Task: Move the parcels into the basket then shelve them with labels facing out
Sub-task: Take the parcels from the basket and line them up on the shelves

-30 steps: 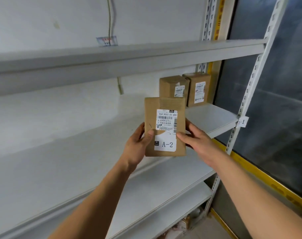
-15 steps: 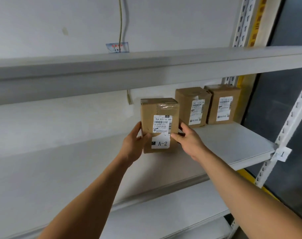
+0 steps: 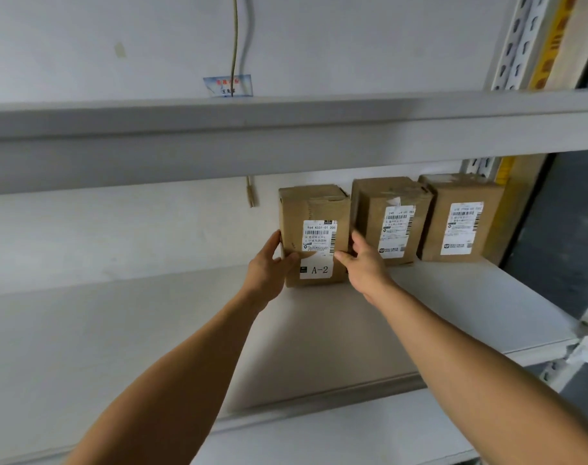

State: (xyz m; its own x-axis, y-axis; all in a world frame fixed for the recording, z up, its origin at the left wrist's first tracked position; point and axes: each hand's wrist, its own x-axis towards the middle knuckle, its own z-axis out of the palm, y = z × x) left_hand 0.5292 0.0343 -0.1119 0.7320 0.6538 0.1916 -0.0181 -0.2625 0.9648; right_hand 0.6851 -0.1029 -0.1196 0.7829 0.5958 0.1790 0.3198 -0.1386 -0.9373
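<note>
A brown cardboard parcel (image 3: 314, 209) with a white label marked A-2 stands upright on the grey shelf (image 3: 470, 313), its label facing me. My left hand (image 3: 269, 270) grips its left edge and my right hand (image 3: 363, 263) grips its right edge. Close to its right stand two more brown parcels (image 3: 391, 223) (image 3: 460, 219), both with white labels facing out, near the back wall. No basket is in view.
An upper shelf board (image 3: 286, 139) hangs just above the parcels. A perforated upright post (image 3: 517, 41) and a yellow strip run along the right. A cable (image 3: 234, 38) hangs down the white wall. A lower shelf (image 3: 353, 437) lies below.
Both hands have carried the A-2 parcel forward and onto the shelf, up beside the two parcels at the back. My view has shifted closer and to the left.
</note>
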